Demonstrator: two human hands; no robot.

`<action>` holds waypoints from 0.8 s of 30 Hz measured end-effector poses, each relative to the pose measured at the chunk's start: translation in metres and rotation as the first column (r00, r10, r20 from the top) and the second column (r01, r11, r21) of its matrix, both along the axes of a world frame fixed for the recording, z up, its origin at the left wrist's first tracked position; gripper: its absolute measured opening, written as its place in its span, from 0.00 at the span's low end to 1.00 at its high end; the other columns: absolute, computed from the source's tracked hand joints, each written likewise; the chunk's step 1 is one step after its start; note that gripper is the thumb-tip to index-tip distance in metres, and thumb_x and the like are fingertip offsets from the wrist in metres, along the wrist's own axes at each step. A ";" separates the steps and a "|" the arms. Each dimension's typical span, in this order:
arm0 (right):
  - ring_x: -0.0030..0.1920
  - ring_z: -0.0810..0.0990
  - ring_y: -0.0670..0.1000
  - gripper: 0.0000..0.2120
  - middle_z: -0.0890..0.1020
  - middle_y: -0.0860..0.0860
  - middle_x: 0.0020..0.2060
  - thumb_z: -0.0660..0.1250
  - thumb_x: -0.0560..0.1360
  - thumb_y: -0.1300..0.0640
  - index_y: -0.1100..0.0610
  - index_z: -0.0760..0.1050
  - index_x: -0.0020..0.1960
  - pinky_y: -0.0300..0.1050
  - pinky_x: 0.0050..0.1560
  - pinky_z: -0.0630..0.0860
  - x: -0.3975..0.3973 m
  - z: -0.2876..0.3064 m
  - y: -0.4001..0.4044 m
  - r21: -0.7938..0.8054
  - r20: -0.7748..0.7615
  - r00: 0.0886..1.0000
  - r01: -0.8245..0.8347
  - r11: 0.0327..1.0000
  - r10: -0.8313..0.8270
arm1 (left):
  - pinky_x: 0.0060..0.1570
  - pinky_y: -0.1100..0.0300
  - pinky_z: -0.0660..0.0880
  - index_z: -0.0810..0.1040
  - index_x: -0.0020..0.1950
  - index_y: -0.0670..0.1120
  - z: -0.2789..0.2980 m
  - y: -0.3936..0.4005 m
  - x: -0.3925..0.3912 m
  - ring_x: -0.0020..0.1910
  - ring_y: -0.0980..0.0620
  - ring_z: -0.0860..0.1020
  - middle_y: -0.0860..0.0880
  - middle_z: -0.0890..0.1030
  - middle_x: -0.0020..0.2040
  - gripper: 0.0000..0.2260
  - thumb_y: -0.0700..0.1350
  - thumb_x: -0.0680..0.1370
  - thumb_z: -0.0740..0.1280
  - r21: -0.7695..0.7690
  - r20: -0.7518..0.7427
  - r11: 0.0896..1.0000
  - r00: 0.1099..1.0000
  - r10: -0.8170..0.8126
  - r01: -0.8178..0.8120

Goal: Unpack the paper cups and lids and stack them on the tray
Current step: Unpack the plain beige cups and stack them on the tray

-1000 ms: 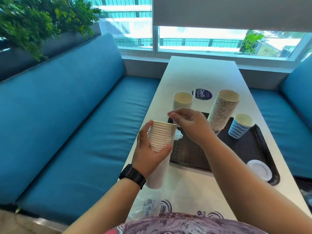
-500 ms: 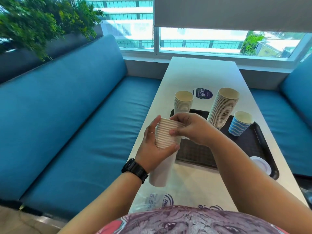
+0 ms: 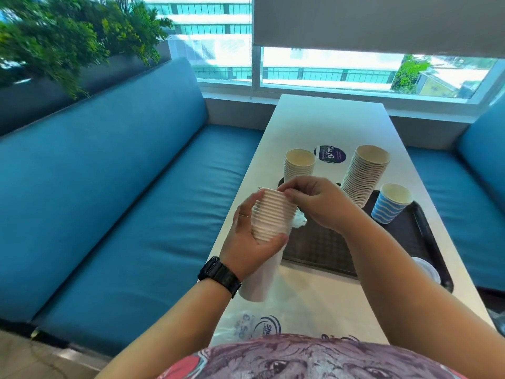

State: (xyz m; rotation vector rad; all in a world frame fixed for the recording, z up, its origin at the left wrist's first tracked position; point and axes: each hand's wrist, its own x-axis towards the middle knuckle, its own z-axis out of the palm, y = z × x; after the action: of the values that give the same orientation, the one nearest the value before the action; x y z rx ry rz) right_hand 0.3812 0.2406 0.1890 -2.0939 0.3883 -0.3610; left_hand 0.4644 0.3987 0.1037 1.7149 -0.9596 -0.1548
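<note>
Ribbed matt paper cups [image 3: 269,214] are sitting in thin clear plastic wrap [image 3: 299,222]; the textured dark plastic tray [image 3: 322,247] is lying on the smooth, slightly glossy white table [image 3: 328,119].

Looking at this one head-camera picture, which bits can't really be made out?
- White plastic lid on the dark plastic tray: partly hidden by the right forearm.
- Rim of the held stack of white ribbed paper cups: covered by the right hand; what its fingers pinch is unclear.
- Printed clear plastic wrapper: lettering cut off by the shirt.
- Base of the short cream cup stack: behind the hands.
</note>
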 end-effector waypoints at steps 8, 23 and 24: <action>0.45 0.78 0.38 0.09 0.84 0.44 0.47 0.65 0.79 0.56 0.47 0.81 0.56 0.24 0.44 0.68 -0.003 0.005 0.007 -0.257 -0.039 0.997 0.049 0.965 -0.061 | 0.63 0.48 0.74 0.56 0.68 0.75 -0.002 0.000 0.000 0.66 0.52 0.73 0.53 0.69 0.70 0.37 0.60 0.65 0.73 0.001 -0.013 1.000 1.000 0.005 -0.005; 0.51 0.76 0.50 0.14 0.79 0.50 0.55 0.60 0.80 0.58 0.49 0.75 0.63 0.43 0.50 0.68 0.002 0.011 0.003 -0.474 0.076 0.979 0.204 0.856 -0.192 | 0.60 0.51 0.76 0.57 0.69 0.72 0.001 -0.002 -0.003 0.61 0.53 0.75 0.52 0.71 0.67 0.37 0.62 0.64 0.71 0.083 -0.030 0.996 0.999 -0.032 0.035; 0.50 0.75 0.49 0.14 0.78 0.49 0.51 0.60 0.80 0.58 0.49 0.75 0.63 0.44 0.50 0.68 0.002 0.012 0.000 -0.474 0.069 0.978 0.205 0.856 -0.196 | 0.59 0.50 0.77 0.57 0.69 0.71 0.000 -0.001 -0.003 0.60 0.52 0.76 0.52 0.71 0.67 0.37 0.62 0.64 0.71 0.085 -0.036 0.996 0.999 -0.034 0.037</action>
State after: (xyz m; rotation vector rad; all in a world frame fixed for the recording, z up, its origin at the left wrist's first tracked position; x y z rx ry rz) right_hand 0.3833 0.2407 0.2012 -2.5384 0.5529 -0.6554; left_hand 0.4614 0.3973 0.1036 1.7684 -0.9701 -0.2515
